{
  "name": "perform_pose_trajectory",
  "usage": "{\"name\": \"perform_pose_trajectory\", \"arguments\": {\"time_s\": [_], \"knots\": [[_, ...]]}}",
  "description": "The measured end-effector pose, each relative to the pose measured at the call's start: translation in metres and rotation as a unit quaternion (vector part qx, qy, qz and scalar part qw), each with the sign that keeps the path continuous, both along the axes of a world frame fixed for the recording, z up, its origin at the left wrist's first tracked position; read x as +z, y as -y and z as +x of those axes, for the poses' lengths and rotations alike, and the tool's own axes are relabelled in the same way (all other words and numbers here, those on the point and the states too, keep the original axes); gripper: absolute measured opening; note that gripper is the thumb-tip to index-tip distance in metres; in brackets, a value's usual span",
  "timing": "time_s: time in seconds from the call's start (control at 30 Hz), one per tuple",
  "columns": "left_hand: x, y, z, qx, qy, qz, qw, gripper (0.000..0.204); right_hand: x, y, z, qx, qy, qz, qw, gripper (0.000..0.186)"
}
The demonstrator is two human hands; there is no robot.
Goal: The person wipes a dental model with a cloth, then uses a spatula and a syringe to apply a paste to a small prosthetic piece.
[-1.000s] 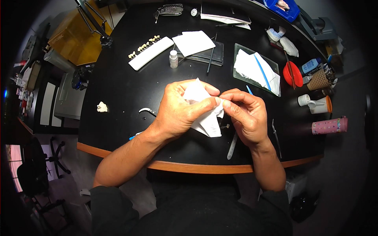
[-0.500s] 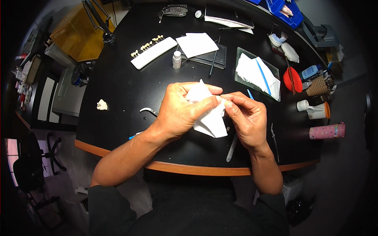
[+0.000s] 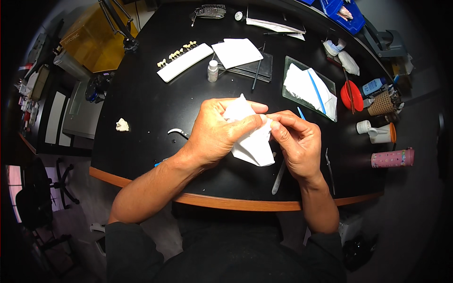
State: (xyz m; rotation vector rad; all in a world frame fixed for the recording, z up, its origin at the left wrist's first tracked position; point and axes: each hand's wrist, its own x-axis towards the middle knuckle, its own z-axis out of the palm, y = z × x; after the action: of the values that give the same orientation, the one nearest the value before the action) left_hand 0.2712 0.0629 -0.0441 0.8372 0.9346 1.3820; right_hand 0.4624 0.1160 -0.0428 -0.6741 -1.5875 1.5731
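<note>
My left hand (image 3: 212,132) is closed on a crumpled white tissue (image 3: 251,147) over the middle of the black desk (image 3: 132,155), thumb laid across it. My right hand (image 3: 298,146) pinches the tissue's right edge, its fingertips meeting my left thumb; anything small inside is hidden. Beneath and beside the hands lie a metal spatula (image 3: 276,186), thin tweezers (image 3: 330,172), a white-handled curved tool (image 3: 175,132) and a blue item (image 3: 301,112), partly covered. A cream, irregular small piece (image 3: 121,125) sits off to the left.
Behind are a shade-guide strip (image 3: 184,64), a small bottle (image 3: 212,73), paper pads (image 3: 236,52) and a glass slab (image 3: 289,101). A red bowl (image 3: 356,99), white tubs (image 3: 383,134) and a pink flask (image 3: 391,158) line the right; a lamp arm (image 3: 113,21) stands back left.
Both hands hold much the same pose, with slight finger movement. The tissue's lower part has shifted a little to the right, and the camera view has tilted slightly.
</note>
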Motion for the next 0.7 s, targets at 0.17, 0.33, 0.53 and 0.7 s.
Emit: {"name": "perform_pose_trajectory", "arguments": {"time_s": [0.17,0.33,0.53,0.7], "knots": [[0.0004,-0.0004,0.0002,-0.002,0.005,-0.005,1.000,0.031,0.0005,0.0009,-0.0007,-0.002,-0.002,0.001,1.000,0.017],[0.0034,0.0003,0.0007,-0.003,-0.021,-0.001,1.000,0.030,0.0004,0.0007,-0.0007,-0.016,-0.005,0.029,0.999,0.014],[0.0027,0.0001,0.0006,-0.005,-0.041,0.002,0.999,0.028,-0.0018,0.0016,-0.0010,-0.034,-0.022,0.028,0.999,0.013],[0.0024,0.0002,0.0008,-0.002,-0.073,0.011,0.997,0.026,-0.0029,0.0022,-0.0008,-0.029,-0.026,0.038,0.999,0.012]]}}
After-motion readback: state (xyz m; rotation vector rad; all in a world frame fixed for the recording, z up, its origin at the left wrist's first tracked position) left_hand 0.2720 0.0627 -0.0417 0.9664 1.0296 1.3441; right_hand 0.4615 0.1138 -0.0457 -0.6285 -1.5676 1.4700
